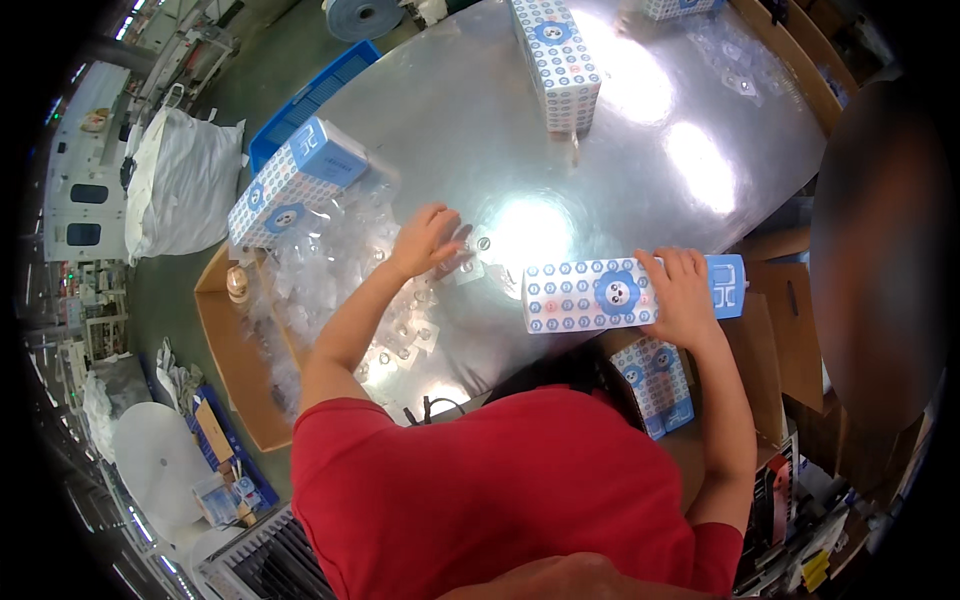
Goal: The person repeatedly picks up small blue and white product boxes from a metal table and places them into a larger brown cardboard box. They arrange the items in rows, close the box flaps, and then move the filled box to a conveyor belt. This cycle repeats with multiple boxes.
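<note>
A long white and blue patterned box [600, 295] lies on the shiny metal table [480, 130] near its front edge, and my right hand [683, 290] grips its right end. My left hand [425, 240] reaches out over small clear plastic bags [405, 330] with round metal parts inside; its fingers touch one of them, but a grip is not clear. A heap of these clear bags [320, 260] spreads to the left of that hand.
A second patterned box [295, 180] lies at the table's left edge and another [557, 60] at the far side. A cardboard box [240, 360] stands left of the table, a blue crate [310, 100] behind it, a white sack [180, 185] farther left.
</note>
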`<state>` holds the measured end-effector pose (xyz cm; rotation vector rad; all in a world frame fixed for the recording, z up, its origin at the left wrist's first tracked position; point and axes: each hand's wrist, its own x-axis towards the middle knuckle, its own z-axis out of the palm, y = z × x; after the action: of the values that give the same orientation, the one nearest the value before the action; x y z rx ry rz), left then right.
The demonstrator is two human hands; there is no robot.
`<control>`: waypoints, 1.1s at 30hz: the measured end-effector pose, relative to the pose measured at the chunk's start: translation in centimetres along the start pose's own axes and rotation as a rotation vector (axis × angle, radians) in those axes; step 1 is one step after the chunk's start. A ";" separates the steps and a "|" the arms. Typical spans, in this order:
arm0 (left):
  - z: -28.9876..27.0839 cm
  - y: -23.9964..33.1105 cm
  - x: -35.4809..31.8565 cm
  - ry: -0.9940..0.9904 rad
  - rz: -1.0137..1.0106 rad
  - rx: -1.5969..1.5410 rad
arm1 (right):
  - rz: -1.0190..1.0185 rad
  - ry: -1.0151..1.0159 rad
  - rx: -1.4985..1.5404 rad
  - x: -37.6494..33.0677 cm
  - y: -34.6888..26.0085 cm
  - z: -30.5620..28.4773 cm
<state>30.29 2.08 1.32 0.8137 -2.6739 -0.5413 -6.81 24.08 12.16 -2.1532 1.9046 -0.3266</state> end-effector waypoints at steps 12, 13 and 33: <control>5.2 1.4 1.2 -0.203 0.186 0.181 | -0.006 0.065 -0.023 0.2 0.0 0.3; 5.9 0.9 1.5 -0.210 0.186 0.159 | -0.005 0.070 -0.025 0.2 0.0 0.3; 10.6 -6.0 3.4 0.513 -0.561 -0.532 | 0.539 0.995 1.197 -24.1 1.9 -2.0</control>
<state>26.37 -1.71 -10.15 1.3080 -1.7077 -0.9601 -12.15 47.68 13.30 -0.6359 1.7093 -2.0012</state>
